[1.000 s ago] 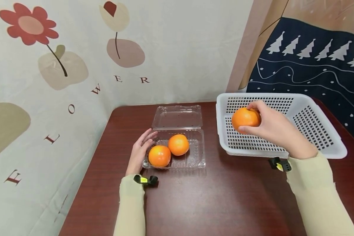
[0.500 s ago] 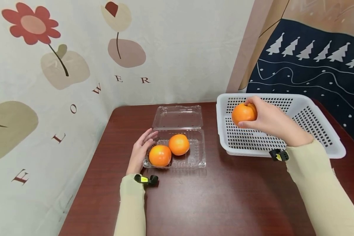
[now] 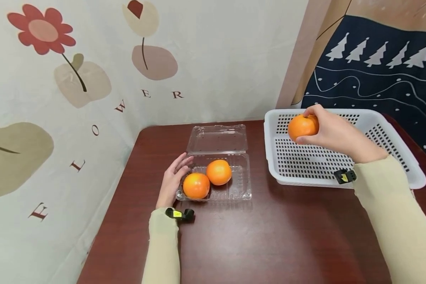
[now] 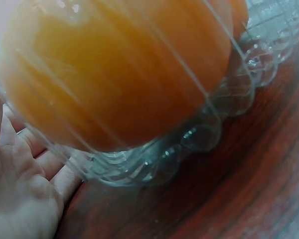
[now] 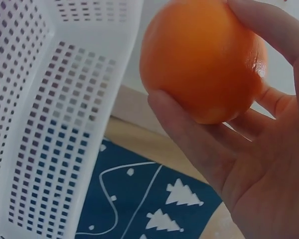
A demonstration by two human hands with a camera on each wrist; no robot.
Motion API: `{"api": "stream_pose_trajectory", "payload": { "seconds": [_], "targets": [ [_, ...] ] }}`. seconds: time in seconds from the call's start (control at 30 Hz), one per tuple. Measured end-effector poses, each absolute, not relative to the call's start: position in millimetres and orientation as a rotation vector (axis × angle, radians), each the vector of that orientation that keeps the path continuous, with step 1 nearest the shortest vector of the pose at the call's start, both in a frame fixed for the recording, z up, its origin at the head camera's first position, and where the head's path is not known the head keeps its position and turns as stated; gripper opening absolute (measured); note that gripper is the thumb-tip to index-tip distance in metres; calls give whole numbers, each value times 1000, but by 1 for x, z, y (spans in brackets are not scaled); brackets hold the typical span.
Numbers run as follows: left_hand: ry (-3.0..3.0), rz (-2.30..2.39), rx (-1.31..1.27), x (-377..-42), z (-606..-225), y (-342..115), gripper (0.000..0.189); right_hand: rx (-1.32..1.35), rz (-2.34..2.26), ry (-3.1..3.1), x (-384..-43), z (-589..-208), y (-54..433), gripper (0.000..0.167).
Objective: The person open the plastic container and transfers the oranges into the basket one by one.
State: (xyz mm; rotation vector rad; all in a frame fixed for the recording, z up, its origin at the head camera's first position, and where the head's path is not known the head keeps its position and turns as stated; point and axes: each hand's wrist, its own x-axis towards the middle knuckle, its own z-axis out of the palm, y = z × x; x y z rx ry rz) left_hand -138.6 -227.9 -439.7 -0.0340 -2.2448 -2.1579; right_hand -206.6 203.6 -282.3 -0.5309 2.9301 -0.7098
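My right hand [image 3: 335, 132] grips a round, glossy orange fruit [image 3: 301, 128] between thumb and fingers, above the back left part of a white plastic basket [image 3: 275, 173]. In the right wrist view this fruit [image 5: 199, 59] is up beside the basket's wall [image 5: 65, 124]. A clear plastic clamshell box [image 3: 239, 185] lies with its lid [image 3: 218, 140] folded back. Two similar fruits, a front left one [image 3: 196, 185] and a back one [image 3: 219, 172], sit inside its left and middle part. My left hand [image 3: 172, 179] rests along the box's left side, fingers loosely extended.
Both containers stand on a dark red-brown table [image 3: 234, 240]. Behind it hangs a pale cloth [image 3: 216, 59] with flower prints and letters. A dark blue cloth [image 3: 383, 83] with white trees hangs at the back right, behind the basket.
My right hand has lifted the fruit up and slightly toward the basket's back. The left hand stays at the box. The head view has shifted a little.
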Motion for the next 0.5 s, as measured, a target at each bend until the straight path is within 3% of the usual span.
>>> {"api": "stream_pose_trajectory", "payload": {
  "seconds": [0.5],
  "targets": [
    [-2228,-2148,-5,-143,-449,-230,47,-451,-734,2935,-231,-289,222,87]
  ]
}}
